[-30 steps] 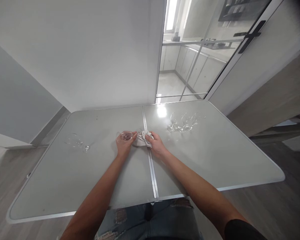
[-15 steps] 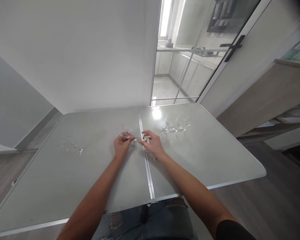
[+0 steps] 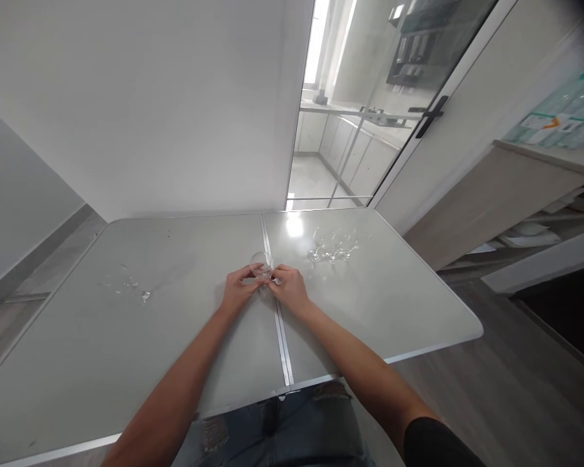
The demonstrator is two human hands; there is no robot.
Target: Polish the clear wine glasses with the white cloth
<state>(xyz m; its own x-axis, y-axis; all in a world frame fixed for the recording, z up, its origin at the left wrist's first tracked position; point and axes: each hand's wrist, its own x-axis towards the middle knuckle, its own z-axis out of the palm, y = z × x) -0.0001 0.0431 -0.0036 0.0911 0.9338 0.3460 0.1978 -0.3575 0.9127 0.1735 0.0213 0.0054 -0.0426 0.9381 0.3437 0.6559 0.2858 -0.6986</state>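
A clear stemmed glass [image 3: 261, 261] is between my hands near the table's middle seam, its round bowl facing up and away. My left hand [image 3: 240, 285] grips it low on the left side, thumb and fingers closed around it. From the right, my right hand [image 3: 288, 285] pinches the lower part, its fingertips meeting those of my left hand. Fingers hide most of the stem and base. Right of my hands, several clear stemmed glasses [image 3: 333, 248] stand grouped on the table. On the left part, faint clear glassware [image 3: 146, 296] is hard to make out.
The pale table [image 3: 214, 350] has rounded corners and a metal seam [image 3: 282, 350] down its middle. A white wall [image 3: 175, 110] and a glass-paned door with a dark handle [image 3: 432, 117] stand behind it. Shelves [image 3: 505, 188] with bottles are at the right.
My right hand has moved left to meet the glass, which has shifted right and become more upright. White material seen at my right hand earlier no longer shows. The view has turned slightly right.
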